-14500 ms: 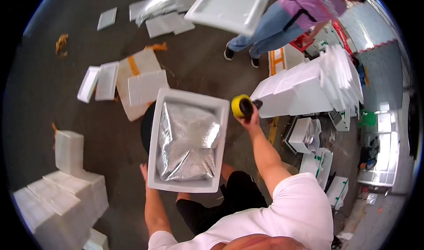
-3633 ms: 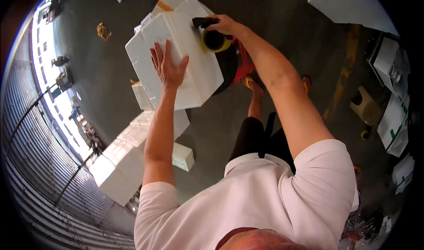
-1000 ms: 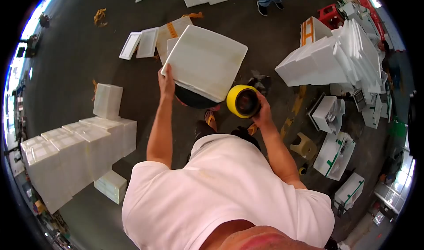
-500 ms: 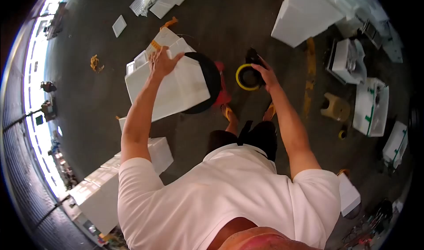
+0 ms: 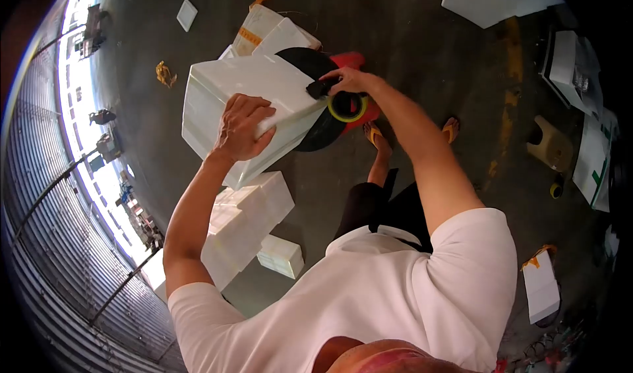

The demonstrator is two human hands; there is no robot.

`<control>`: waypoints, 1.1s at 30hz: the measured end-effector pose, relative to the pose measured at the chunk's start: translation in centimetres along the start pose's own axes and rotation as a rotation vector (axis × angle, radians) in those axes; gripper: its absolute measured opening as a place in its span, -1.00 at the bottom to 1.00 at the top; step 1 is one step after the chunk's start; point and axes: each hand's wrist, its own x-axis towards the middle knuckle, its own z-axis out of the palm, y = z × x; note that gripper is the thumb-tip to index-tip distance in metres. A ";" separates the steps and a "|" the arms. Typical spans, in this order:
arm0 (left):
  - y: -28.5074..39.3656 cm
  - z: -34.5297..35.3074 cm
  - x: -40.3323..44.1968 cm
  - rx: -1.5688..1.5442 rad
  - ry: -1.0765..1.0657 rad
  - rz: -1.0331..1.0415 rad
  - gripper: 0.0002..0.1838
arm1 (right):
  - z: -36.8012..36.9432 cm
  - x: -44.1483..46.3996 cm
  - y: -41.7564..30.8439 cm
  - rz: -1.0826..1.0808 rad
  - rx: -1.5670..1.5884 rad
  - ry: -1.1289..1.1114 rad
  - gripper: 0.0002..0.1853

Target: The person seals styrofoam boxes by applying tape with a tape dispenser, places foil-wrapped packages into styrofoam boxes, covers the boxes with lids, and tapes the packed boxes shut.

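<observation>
A white foam box [image 5: 245,83] rests tilted on a round black top [image 5: 316,132] with a red base [image 5: 353,60]. Flat against the box's near side lies my left hand [image 5: 244,128], its fingers stretched out. My right hand [image 5: 346,82] is closed around a black tape dispenser [image 5: 319,88] carrying a yellow-edged roll of tape [image 5: 347,107]. The dispenser's head meets the right end of the box. My palm and part of the handle are hidden.
Behind the box stand more white boxes [image 5: 280,38], one with orange tape. Stacked white boxes [image 5: 247,218] sit to my near left. A tan stool [image 5: 550,143] and a white foam box [image 5: 593,162] with green tape stand right. Crumpled yellow tape [image 5: 165,74] lies on the floor.
My right hand has brought the tape dispenser left to the box's right end. My left hand has shifted from the box's far edge to its near side. The view has turned left.
</observation>
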 end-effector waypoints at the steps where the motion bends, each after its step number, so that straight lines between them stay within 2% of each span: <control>1: -0.1 0.0 -0.1 0.018 0.015 -0.031 -0.67 | -0.7 -0.2 -0.8 0.033 -0.002 -0.021 -0.38; 2: -0.1 0.0 0.0 0.009 0.005 -0.049 -0.67 | -1.1 -0.5 -1.3 0.066 -0.004 -0.047 -0.36; 4: -1.3 0.4 1.5 0.040 0.157 -0.226 -0.69 | -1.4 -1.9 -1.0 0.081 0.099 -0.010 -0.34; 6: -3.4 1.3 2.1 0.081 0.226 -0.509 -0.70 | -0.5 -5.1 -1.6 0.161 0.073 -0.031 -0.36; 7: -4.8 1.5 2.5 0.053 0.250 -0.702 -0.68 | 0.8 -6.1 -0.5 -0.018 0.009 0.038 -0.37; 8: -6.3 1.6 2.9 0.023 0.271 -0.895 -0.66 | 1.2 -6.5 0.4 -0.016 0.007 0.042 -0.37; 9: -8.1 2.1 2.7 0.022 0.274 -0.891 -0.66 | 1.7 -6.8 -0.4 0.056 0.079 -0.002 -0.37; 10: -9.8 2.7 2.1 -0.097 0.507 -1.044 -0.63 | 2.0 -7.0 -1.0 0.124 0.153 -0.046 -0.38; 11: -10.6 2.7 1.9 -0.216 0.745 -1.183 -0.60 | 1.5 -5.7 -0.5 0.159 0.045 -0.017 -0.38; 12: -9.5 1.9 2.2 -0.207 0.750 -1.168 -0.60 | 0.4 -4.8 -0.5 0.146 0.046 -0.007 -0.38; 14: -3.8 0.3 1.9 -0.076 0.386 -0.640 -0.54 | -1.9 -3.3 -0.5 0.116 0.016 -0.084 -0.36; 16: 0.3 -0.4 0.8 0.028 -0.012 -0.128 -0.48 | -2.5 -3.0 -1.4 0.181 0.036 -0.095 -0.34; 17: -0.5 0.5 0.4 0.065 0.075 -0.117 -0.49 | -2.1 -3.5 -1.8 0.167 0.067 -0.068 -0.33; 18: -0.7 0.5 0.9 0.059 0.066 -0.124 -0.49 | -2.0 -3.8 -1.4 0.148 0.089 -0.034 -0.33; 20: -1.0 0.2 1.9 0.072 0.049 -0.339 -0.52 | -1.0 -6.2 -0.6 0.137 0.107 0.011 -0.35; 22: -3.4 1.4 2.4 0.171 0.206 -0.549 -0.64 | -0.4 -8.9 0.7 0.116 0.107 0.068 -0.36; 24: -6.7 1.0 3.4 0.026 0.188 -0.931 -0.50 | 1.4 -11.6 2.1 0.019 0.060 0.068 -0.37; 25: -8.5 1.1 3.4 -0.007 0.247 -1.051 -0.45 | 1.4 -12.5 0.0 0.099 0.022 0.028 -0.37; 26: -9.9 1.3 3.1 -0.005 0.249 -1.048 -0.45 | 0.8 -12.2 0.4 0.097 0.021 0.031 -0.37; 28: -11.8 1.5 2.8 0.013 0.483 -1.228 -0.39 | -1.4 -9.8 2.1 0.102 0.227 0.081 -0.36; 29: -10.9 1.5 2.7 0.177 0.560 -0.938 -0.39 | -3.1 -8.7 1.4 0.087 0.195 0.069 -0.38; 31: -4.1 0.5 4.2 -0.162 0.403 -0.398 -0.44 | -4.5 -5.8 0.7 0.057 0.100 0.104 -0.38; 32: -1.1 0.3 4.0 -0.052 0.123 -0.242 -0.42 | -4.7 -5.3 1.0 0.051 0.008 0.109 -0.38; 33: 0.1 0.3 5.0 -0.009 0.111 -0.251 -0.47 | -4.9 -5.0 1.7 0.058 0.054 0.114 -0.38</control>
